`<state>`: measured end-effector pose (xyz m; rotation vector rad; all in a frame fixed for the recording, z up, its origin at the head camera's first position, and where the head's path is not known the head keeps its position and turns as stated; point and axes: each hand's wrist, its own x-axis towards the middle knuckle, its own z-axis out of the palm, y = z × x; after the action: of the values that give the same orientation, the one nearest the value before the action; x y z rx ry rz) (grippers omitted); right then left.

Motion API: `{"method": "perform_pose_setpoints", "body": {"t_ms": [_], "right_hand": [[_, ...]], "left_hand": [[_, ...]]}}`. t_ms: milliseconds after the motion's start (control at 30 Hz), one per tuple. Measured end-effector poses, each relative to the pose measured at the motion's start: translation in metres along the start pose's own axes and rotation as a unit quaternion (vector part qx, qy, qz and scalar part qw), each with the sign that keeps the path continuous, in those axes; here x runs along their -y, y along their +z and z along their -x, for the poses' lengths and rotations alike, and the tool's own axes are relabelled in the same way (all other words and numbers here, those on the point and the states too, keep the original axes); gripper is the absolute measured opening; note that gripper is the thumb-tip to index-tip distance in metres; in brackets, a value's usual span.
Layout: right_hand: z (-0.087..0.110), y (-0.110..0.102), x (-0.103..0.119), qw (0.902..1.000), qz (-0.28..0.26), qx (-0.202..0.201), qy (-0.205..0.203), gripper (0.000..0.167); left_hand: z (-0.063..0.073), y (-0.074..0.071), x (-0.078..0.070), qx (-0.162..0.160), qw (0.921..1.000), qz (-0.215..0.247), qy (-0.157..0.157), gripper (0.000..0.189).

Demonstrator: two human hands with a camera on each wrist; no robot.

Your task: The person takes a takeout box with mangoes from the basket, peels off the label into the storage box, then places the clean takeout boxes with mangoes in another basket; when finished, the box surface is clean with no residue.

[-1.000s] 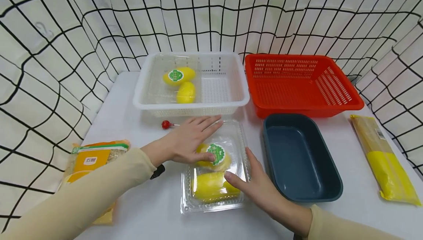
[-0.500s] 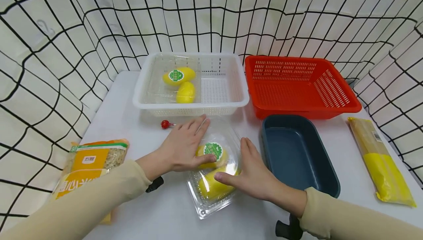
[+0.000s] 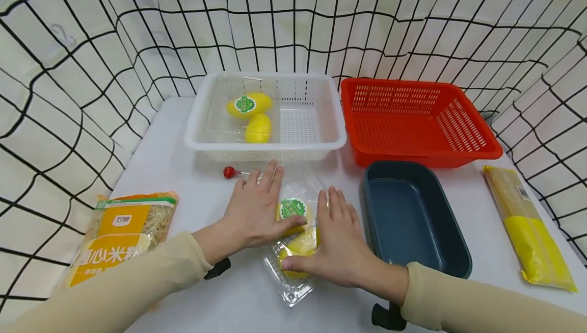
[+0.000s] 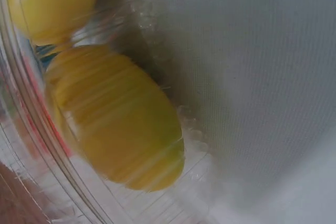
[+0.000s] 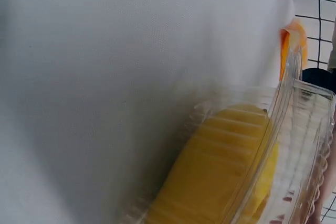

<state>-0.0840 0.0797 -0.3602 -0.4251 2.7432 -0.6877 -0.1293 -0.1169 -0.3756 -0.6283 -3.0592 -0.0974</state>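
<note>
Both hands are on a clear box (image 3: 300, 182) of yellow fruit (image 3: 304, 241) in the middle of the table (image 3: 192, 190). The left hand (image 3: 254, 208) lies along its left side, fingers nearly straight, thumb over the lid. The right hand (image 3: 341, 238) presses from the other side, fingers extended, thumb stretched across; neither hand curls round it. I can't tell whether the box is off the cloth. A lollipop (image 3: 229, 172) lies near the left fingertips. A blue tray (image 3: 415, 221) sits just right of the right hand. Toward the table's far edge stand a white basket (image 3: 266, 148) and a red basket (image 3: 426, 153).
</note>
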Motion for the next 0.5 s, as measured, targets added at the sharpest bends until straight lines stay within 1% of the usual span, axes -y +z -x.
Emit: {"method": "perform_pose_setpoints", "body": {"t_ms": [200, 300, 367, 433, 500], "right_hand": [[0.003, 0.004, 0.0, 0.9989, 0.041, -0.004, -0.022, 0.138], [0.004, 0.004, -0.001, 0.9981, 0.052, -0.004, -0.033, 0.14], [0.003, 0.005, -0.002, 0.9976, 0.058, -0.003, -0.039, 0.141], [0.003, 0.004, -0.002, 0.9972, 0.062, -0.002, -0.043, 0.141], [0.002, 0.003, -0.003, 0.9968, 0.066, 0.0, -0.044, 0.142]], "left_hand": [[-0.001, -0.002, -0.003, 0.0, 0.9999, 0.01, -0.002, 0.115], [-0.001, -0.004, 0.0, 0.009, 0.9998, 0.019, 0.006, 0.116], [-0.001, -0.005, 0.006, 0.021, 0.9993, 0.022, 0.023, 0.117], [0.0, -0.008, 0.013, 0.037, 0.9977, 0.026, 0.051, 0.12], [0.0, -0.012, 0.022, 0.055, 0.9941, 0.037, 0.086, 0.123]]}}
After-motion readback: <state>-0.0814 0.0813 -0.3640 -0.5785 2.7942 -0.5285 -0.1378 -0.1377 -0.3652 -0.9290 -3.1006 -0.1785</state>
